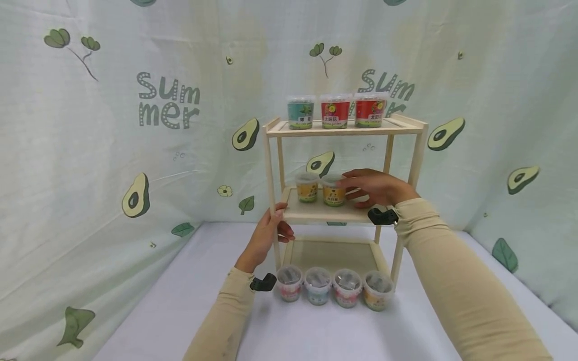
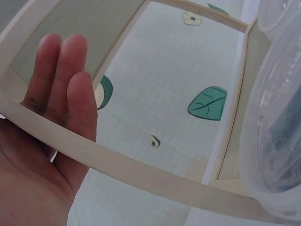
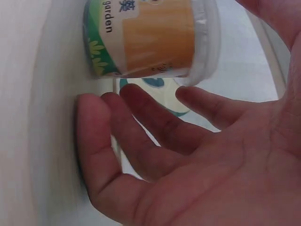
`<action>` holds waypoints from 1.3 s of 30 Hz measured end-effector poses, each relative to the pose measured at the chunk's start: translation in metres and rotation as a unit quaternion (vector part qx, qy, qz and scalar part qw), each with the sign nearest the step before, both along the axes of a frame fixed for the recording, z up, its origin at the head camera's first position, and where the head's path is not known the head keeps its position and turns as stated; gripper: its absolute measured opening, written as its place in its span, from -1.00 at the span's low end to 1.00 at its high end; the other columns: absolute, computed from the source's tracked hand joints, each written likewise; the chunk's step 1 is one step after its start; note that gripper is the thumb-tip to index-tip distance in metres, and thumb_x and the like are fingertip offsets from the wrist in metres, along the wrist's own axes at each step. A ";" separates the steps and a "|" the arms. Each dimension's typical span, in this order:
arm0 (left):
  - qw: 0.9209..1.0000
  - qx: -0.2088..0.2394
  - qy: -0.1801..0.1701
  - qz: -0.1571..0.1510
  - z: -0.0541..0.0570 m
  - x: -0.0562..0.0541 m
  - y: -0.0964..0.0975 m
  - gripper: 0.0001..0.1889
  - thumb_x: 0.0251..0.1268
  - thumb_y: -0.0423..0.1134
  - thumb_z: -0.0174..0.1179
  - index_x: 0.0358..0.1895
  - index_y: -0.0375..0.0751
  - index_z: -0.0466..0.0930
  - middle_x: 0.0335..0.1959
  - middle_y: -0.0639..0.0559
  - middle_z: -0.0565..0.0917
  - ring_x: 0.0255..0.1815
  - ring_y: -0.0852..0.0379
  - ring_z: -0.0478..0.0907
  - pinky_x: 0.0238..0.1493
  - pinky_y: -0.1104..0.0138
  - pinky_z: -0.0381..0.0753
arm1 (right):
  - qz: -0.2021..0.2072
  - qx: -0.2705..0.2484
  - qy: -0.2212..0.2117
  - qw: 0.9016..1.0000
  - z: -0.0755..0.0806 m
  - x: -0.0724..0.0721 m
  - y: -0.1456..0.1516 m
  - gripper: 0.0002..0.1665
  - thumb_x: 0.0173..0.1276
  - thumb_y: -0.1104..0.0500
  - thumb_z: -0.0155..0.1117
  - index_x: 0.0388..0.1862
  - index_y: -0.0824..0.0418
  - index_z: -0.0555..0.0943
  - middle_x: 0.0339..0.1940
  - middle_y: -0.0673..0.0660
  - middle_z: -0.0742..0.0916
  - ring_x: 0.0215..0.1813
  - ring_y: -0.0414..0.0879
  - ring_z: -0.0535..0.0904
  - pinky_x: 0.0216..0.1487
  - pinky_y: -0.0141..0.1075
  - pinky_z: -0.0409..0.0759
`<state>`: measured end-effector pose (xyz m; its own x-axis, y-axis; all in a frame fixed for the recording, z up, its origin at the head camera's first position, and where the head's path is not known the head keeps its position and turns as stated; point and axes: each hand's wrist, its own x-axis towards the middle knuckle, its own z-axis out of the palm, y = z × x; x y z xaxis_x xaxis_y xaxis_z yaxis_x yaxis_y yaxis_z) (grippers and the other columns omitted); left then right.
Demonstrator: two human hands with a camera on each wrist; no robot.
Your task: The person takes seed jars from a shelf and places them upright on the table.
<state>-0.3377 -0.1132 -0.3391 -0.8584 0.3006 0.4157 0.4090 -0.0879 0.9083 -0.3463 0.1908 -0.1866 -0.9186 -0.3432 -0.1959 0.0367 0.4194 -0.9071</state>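
On the middle board of a small wooden shelf [image 1: 268, 165] stand two lidded plastic cups with orange labels, a left cup [image 1: 307, 189] and a right cup [image 1: 334, 191]. My right hand [image 1: 375, 186] is at the right cup's right side, its fingers spread and loosely bent. In the right wrist view a small gap shows between most fingertips and the orange-labelled cup [image 3: 155, 40]. My left hand [image 1: 266, 233] holds the shelf's left front post at the middle board. Seen from the left wrist, its fingers [image 2: 59, 70] pass behind the post [image 2: 108, 155].
A teal cup [image 1: 300, 113] and two red cups, one in the middle [image 1: 335, 112] and one at right [image 1: 370, 111], stand on the top board. Several lidded cups [image 1: 318, 287] line the shelf's foot on the white table [image 1: 316, 336]. A patterned curtain [image 1: 189, 160] hangs behind.
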 end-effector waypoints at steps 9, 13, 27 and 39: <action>1.000 0.002 -0.002 -0.001 -0.001 -0.004 -0.001 -0.46 0.61 0.14 -0.12 0.45 -0.06 0.27 -0.36 -0.21 0.60 -0.36 -0.08 0.70 -0.23 0.15 0.67 | -0.035 0.053 0.030 0.998 -0.004 0.001 -0.011 0.12 0.31 -0.25 0.37 0.61 0.18 0.03 0.41 0.19 0.42 0.44 0.07 0.30 0.23 -0.04 0.47; 1.000 0.000 0.005 0.009 0.001 -0.005 -0.005 -0.48 0.61 0.14 -0.11 0.44 -0.02 0.29 -0.36 -0.21 0.60 -0.37 -0.09 0.70 -0.25 0.15 0.68 | -0.035 0.053 0.043 0.997 -0.003 0.002 -0.015 0.03 0.30 -0.26 0.38 0.54 0.16 0.15 0.40 0.18 0.44 0.43 0.06 0.32 0.32 0.00 0.42; 1.000 0.001 0.009 -0.011 0.001 -0.007 -0.002 -0.49 0.63 0.10 -0.13 0.46 -0.04 0.26 -0.36 -0.21 0.59 -0.35 -0.08 0.69 -0.23 0.13 0.68 | -0.063 -0.001 0.040 0.997 -0.006 0.000 -0.005 -0.27 0.43 -0.19 0.22 0.30 0.26 0.26 0.25 0.23 0.44 0.24 0.09 0.40 0.04 -0.13 0.59; 1.000 0.002 0.001 -0.002 -0.002 -0.005 -0.001 -0.49 0.63 0.11 -0.15 0.46 -0.05 0.25 -0.38 -0.17 0.60 -0.38 -0.04 0.70 -0.24 0.14 0.67 | -0.092 -0.030 0.077 0.992 -0.011 0.016 -0.004 -0.11 0.46 -0.20 0.16 0.45 0.38 0.18 0.34 0.31 0.41 0.31 0.18 0.39 0.14 -0.07 0.59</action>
